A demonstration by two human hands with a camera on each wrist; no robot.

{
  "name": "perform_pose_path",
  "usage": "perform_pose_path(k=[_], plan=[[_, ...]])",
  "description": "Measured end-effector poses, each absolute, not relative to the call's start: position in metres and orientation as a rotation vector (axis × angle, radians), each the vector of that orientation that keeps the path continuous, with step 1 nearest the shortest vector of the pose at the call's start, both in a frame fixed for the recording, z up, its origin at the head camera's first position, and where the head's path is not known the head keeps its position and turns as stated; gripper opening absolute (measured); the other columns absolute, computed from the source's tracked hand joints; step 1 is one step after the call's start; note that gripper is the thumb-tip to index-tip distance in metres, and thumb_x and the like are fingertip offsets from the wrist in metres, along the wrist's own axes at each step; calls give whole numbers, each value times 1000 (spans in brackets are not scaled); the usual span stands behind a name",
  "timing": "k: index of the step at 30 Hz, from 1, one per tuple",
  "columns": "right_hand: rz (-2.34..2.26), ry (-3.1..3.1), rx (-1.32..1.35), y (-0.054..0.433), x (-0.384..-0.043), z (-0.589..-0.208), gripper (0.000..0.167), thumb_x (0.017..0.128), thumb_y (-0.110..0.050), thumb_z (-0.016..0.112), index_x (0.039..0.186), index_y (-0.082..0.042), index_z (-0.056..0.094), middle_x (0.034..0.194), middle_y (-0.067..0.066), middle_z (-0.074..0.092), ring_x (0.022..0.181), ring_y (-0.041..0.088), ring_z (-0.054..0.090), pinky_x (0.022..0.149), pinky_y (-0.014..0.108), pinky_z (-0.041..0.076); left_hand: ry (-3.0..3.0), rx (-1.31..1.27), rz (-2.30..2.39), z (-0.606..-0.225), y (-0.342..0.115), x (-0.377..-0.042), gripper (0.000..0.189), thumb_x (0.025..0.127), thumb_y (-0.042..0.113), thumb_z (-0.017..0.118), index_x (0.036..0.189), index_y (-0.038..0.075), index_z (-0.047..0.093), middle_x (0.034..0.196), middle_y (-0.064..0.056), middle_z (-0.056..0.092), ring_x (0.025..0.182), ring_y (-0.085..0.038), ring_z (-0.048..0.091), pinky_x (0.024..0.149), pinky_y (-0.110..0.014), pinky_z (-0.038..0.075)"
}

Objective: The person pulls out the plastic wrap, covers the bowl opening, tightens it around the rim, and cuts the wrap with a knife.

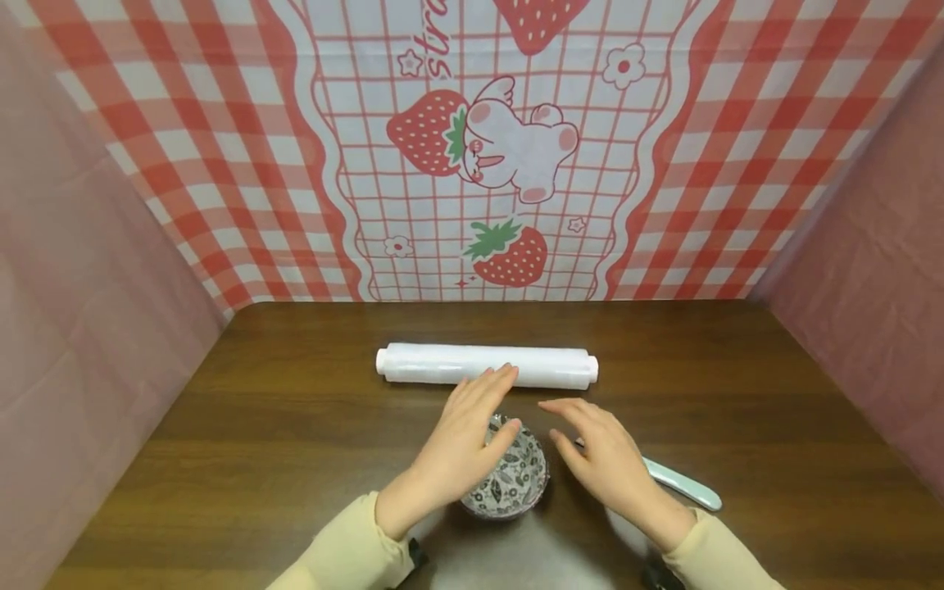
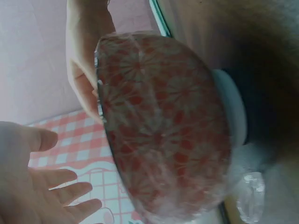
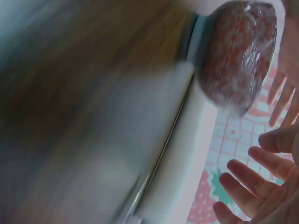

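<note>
A patterned bowl [image 1: 509, 479] stands on the table, black-and-white inside and reddish outside, with clear plastic film clinging over it in both wrist views. My left hand [image 1: 460, 447] hovers over the bowl's left side, partly covering it, fingers straight and thumb apart. To the bowl's right, my right hand [image 1: 601, 451] is held in the air, fingers slightly bent around nothing. The bowl's film-covered outer wall [image 2: 159, 121] fills the left wrist view between both hands. Beneath the right hand lies a knife with a mint-green handle [image 1: 686, 485]; its blade [image 3: 161, 158] appears in the right wrist view.
A roll of cling film [image 1: 487, 365] lies crosswise behind the bowl. The brown wooden table [image 1: 258, 459] meets a red-and-white strawberry-print cloth [image 1: 509, 164] at the back. Pink cloth [image 1: 96, 287] hangs at either side.
</note>
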State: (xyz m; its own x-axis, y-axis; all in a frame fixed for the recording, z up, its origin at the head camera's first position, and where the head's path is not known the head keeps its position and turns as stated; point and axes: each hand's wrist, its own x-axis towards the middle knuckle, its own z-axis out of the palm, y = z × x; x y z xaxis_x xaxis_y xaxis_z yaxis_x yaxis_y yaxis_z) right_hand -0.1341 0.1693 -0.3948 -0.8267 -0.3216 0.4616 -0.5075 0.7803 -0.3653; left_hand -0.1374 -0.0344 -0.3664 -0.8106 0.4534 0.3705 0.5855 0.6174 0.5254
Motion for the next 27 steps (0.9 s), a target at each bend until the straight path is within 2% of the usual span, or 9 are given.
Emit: perform_pose_path(k=[6,13,17,23,27], plan=[[545,-2686,565,194,-134,-393,37,79,-18,69,115,-15,60,108,1,63,96,24,61,78,44,48,-2710,-913,-832,-362,-22,-141,58,93,38,42,145,20,22,152,-1,12,139,-25,12,110,-51,3],[436,-2791,566,215,-130,-392,31,79,-16,69,110,-15,63,101,1,66,80,18,63,57,30,47,-2843,-1000,-703,-361,-12,-142,62,94,47,35,146,29,7,153,2,2,140,-24,0,108,-56,-3],[382,-2868,538,225,-128,-391,33,78,-16,69,111,-14,63,102,4,66,85,21,64,57,33,49,-2894,-1017,-662,-361,-7,-143,63,94,49,35,145,34,1,153,2,2,140,-25,-2,108,-57,-4],[316,-3042,499,240,-125,-387,45,75,-28,71,116,-12,60,105,4,65,93,25,62,62,41,50,-2925,-1025,-658,-359,-3,-143,62,94,50,33,145,34,3,153,2,2,140,-27,0,107,-56,-6],[295,-3116,467,248,-123,-388,40,71,-31,74,106,-14,62,96,-1,63,85,20,61,58,40,48,-2937,-1039,-691,-359,-1,-143,57,94,53,27,145,35,7,153,0,5,139,-33,3,107,-58,-7]])
